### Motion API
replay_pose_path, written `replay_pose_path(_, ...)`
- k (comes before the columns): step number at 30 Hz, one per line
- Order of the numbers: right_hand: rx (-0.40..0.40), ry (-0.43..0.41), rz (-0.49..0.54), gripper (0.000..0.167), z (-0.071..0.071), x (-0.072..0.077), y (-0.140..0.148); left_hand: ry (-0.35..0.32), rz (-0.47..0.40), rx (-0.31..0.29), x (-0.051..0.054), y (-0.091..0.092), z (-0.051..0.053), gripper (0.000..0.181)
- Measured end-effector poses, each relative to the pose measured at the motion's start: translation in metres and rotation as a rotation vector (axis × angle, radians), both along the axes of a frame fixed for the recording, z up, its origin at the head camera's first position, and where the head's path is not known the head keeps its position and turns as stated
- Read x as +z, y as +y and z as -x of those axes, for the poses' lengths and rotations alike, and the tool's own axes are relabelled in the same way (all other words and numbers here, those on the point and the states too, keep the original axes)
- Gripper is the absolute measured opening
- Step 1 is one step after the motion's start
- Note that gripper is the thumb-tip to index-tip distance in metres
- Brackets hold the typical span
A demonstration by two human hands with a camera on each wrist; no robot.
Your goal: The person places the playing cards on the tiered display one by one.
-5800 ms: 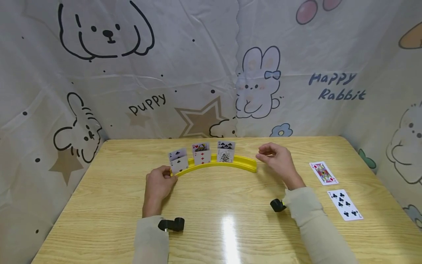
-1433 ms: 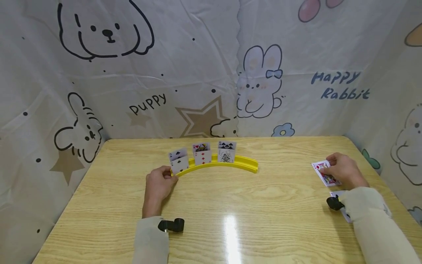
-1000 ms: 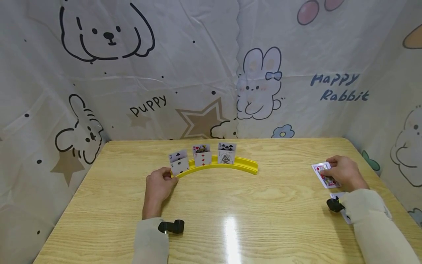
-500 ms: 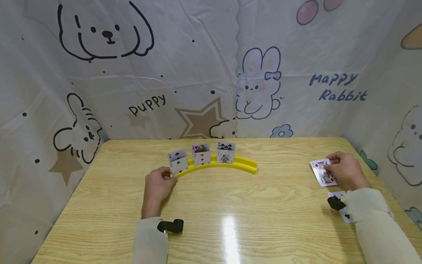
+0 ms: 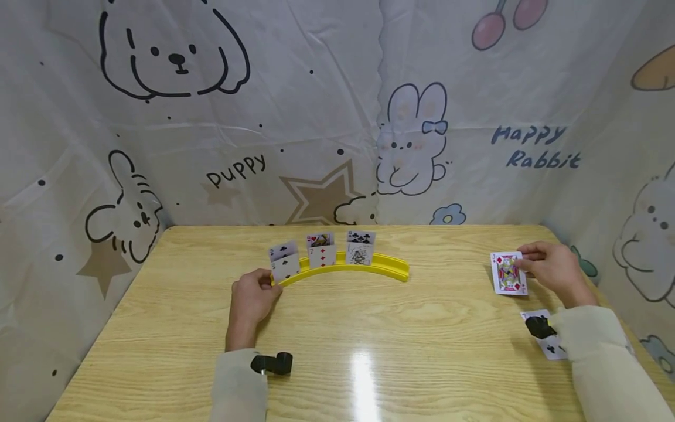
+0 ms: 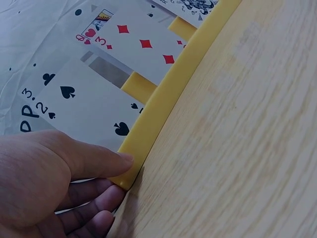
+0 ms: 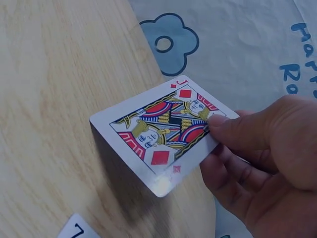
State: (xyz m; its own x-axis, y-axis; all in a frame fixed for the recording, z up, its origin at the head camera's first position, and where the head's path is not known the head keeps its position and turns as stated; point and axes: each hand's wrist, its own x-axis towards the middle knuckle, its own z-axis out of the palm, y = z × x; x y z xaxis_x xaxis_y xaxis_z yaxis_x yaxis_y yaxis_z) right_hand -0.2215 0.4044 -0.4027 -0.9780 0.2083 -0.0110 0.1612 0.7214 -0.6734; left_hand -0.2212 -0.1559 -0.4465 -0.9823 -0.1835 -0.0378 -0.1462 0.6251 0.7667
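My right hand [image 5: 556,271] pinches the jack of diamonds [image 7: 163,129] by its right edge, thumb on the face and fingers behind. In the right wrist view that playing card is tilted, apart from the table, with a shadow beneath. My left hand [image 5: 255,297] grips the left end of a curved yellow card holder [image 5: 387,268], thumb on its front side. Three pairs of cards stand in the holder: a two of spades [image 6: 74,104] before a three of clubs, a three of diamonds [image 6: 141,42] before a queen of hearts, and a joker [image 5: 360,255] before a clubs card.
A seven of clubs [image 5: 551,349] lies on the wooden table [image 5: 411,351], partly covered by the right wrist camera [image 5: 539,327]. The holder's right section bears no card. A printed cloth [image 5: 316,117] hangs behind the table.
My right hand went from near the holder's right end to the jack of diamonds, took hold of it and lifted it, turning it more upright. My left hand stayed on the holder.
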Motion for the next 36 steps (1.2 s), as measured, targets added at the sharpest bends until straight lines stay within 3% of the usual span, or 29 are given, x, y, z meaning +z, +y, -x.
replay_pose_path(8, 0.016, 0.054, 0.048, 0.038, -0.005, 0.007, -0.010, 0.036, 0.030, -0.002, -0.001, -0.002, 0.001, 0.042)
replay_pose_path(26, 0.068, 0.216, 0.131, 0.034, -0.010, 0.026, -0.055, 0.015, 0.021, -0.003, 0.001, -0.001, 0.001, 0.043)
replay_pose_path(36, 0.084, 0.266, 0.113, 0.031, -0.010, 0.028, -0.073, 0.013, 0.013, -0.008, 0.001, -0.001, 0.000, 0.043)
